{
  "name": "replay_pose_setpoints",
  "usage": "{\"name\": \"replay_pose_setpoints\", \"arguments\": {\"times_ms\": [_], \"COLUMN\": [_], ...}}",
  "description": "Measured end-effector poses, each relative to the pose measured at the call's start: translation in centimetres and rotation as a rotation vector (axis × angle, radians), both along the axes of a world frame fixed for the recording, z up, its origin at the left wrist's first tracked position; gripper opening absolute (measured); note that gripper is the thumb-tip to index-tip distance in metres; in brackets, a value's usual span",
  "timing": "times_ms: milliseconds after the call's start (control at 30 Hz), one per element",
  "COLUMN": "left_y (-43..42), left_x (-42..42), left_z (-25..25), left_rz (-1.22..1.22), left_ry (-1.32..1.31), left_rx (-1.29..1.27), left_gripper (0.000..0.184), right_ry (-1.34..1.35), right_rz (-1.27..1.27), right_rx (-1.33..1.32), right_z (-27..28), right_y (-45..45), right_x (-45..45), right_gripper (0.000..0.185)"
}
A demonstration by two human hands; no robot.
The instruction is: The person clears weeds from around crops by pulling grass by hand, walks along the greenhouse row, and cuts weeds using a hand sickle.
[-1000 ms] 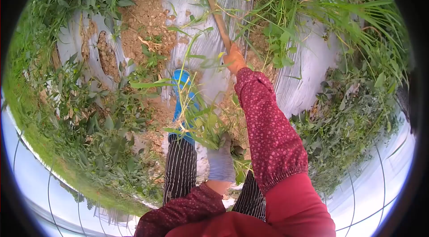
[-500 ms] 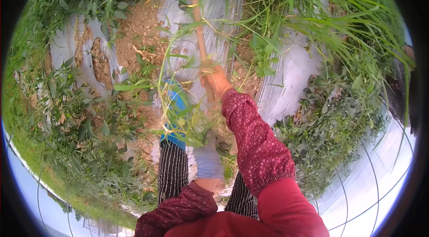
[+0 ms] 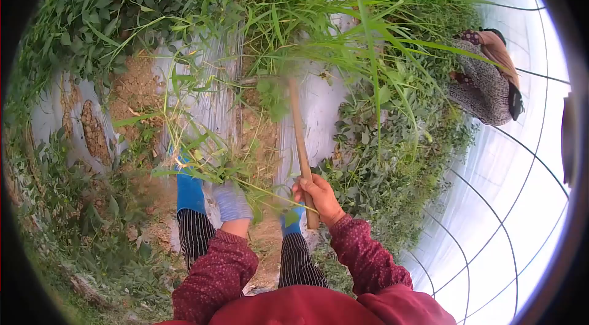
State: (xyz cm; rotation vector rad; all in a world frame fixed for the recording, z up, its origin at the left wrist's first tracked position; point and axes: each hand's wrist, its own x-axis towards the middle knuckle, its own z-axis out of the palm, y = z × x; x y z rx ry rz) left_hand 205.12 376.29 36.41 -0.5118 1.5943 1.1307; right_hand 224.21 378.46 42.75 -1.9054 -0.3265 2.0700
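My right hand (image 3: 319, 195), bare, is wrapped round the lower part of a wooden tool handle (image 3: 299, 132). The handle slants up and away from me; its far end blurs into the green grass, so the tool's head cannot be made out. In a grey-blue glove, my left hand (image 3: 232, 202) is closed on a bunch of pulled weeds (image 3: 211, 162), with long stems and pale roots fanning out beyond the fingers. Tall grass (image 3: 319, 43) stands just past the handle's far end.
Silvery plastic film (image 3: 316, 113) covers the beds, with strips of brown soil (image 3: 132, 89) showing. Leafy crop plants (image 3: 380, 141) grow on both sides. My blue boots (image 3: 191, 193) stand between rows. A bent-over person (image 3: 491, 80) is at right, near curved hoops and white sheeting (image 3: 491, 196).
My view has turned to the right. My right hand has brought the handle to the right, from over the film to the tall grass. The left hand still grips the weeds.
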Motion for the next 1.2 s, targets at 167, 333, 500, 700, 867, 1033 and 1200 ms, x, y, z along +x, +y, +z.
{"name": "replay_pose_setpoints", "arguments": {"times_ms": [167, 333, 500, 700, 867, 1033, 1200], "left_y": [-5.2, -3.7, -3.3, -0.1, 2.3, 8.9, 12.8], "left_x": [2.9, 1.5, 1.4, 1.3, 0.3, 6.6, 15.6], "left_z": [-8.1, -9.0, -10.5, -12.9, -14.0, -7.2, -14.1], "left_rz": [-0.204, -0.352, -0.686, -1.544, -2.4, -2.69, -2.814], "left_ry": [-0.004, 0.054, 0.207, 0.514, 0.504, 0.594, 0.902], "left_rx": [0.183, -0.011, -0.135, -0.38, -0.502, -0.436, 0.107], "left_gripper": [0.016, 0.017, 0.019, 0.021, 0.022, 0.023, 0.018], "right_ry": [-0.336, -0.279, -0.125, -0.071, 0.222, 0.402, 0.282], "right_rz": [-0.04, -0.226, -0.628, -0.724, -0.667, -0.846, -0.735], "right_rx": [0.116, -0.015, 0.103, 0.373, 0.326, 0.251, 0.237], "right_z": [7.0, 6.8, 6.9, 4.4, 0.0, -1.0, -2.6], "right_y": [-3.4, -2.9, 1.9, 6.7, 13.3, 17.1, 16.7], "right_x": [-2.8, -0.7, -2.7, 1.1, 7.0, 13.5, 14.1], "right_gripper": [0.029, 0.01, 0.008, 0.011, 0.016, 0.012, 0.01]}}
